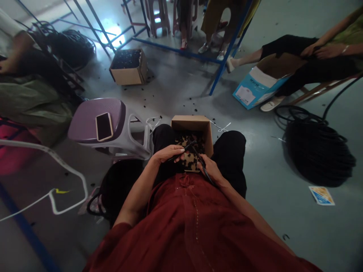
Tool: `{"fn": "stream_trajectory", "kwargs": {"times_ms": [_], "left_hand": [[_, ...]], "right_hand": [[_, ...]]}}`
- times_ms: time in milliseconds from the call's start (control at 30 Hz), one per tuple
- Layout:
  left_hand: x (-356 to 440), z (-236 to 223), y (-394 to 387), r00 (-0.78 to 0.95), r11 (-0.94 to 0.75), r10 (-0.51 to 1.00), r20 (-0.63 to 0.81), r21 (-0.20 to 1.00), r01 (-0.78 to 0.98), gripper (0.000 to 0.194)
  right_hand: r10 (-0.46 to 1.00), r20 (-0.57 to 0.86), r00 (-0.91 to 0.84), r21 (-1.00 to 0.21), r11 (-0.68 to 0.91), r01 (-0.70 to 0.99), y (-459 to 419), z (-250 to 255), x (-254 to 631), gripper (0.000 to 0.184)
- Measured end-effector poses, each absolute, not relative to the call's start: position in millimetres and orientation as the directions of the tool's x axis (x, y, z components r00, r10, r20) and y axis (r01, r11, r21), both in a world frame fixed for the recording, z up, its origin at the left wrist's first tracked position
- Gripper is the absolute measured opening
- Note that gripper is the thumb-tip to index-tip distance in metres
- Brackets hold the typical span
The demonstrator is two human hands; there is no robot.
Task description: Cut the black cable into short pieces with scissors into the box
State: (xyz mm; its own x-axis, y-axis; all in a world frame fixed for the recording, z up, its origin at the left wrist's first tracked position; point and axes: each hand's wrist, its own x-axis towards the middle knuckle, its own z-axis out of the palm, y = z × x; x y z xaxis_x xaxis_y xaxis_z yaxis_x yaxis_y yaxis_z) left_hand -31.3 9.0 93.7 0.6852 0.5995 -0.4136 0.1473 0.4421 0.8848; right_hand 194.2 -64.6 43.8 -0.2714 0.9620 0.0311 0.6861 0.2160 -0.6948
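On the grey floor, a phone lay on a purple stool. The left hand and right hand curled closed around a black strand above a lap-held carton. Black bits lay inside, their depth hidden; a large cable coil sat rightward.

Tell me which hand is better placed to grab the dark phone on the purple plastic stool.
Left: the left hand sits nearer the purple plastic stool and dark phone, while the right hand lies beyond the brown cardboard box.
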Motion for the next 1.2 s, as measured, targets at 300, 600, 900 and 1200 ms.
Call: {"fn": "stream_trajectory", "kwargs": {"times_ms": [300, 600, 900, 1200], "left_hand": [[-31.1, 87.6, 10.8, 0.642, 0.336, 0.654, -0.4, 0.914, 0.228, 0.037], [-18.8, 85.0, 0.7, 0.392, -0.066, 0.9, -0.192, 0.828, 0.558, 0.034], [-2.3, 84.1, -14.4, 0.307, -0.287, 0.951, 0.044, 0.496, 0.819, 0.028], [-15.5, 93.0, -4.2, 0.369, -0.132, 0.92, -0.135, 0.778, 0.615, 0.029]], "right_hand": [[0.961, -0.026, -0.277, -0.701, 0.18, 0.69, -62.3, 39.5, 194.2, 0.034], [0.958, -0.135, -0.255, -0.741, 0.073, 0.667, -62.3, 48.4, 192.6, 0.037], [0.96, -0.154, -0.233, -0.746, 0.042, 0.665, -61.8, 55.2, 189.4, 0.036], [0.955, -0.149, -0.258, -0.757, 0.058, 0.651, -64.4, 52.6, 192.0, 0.035]]}}
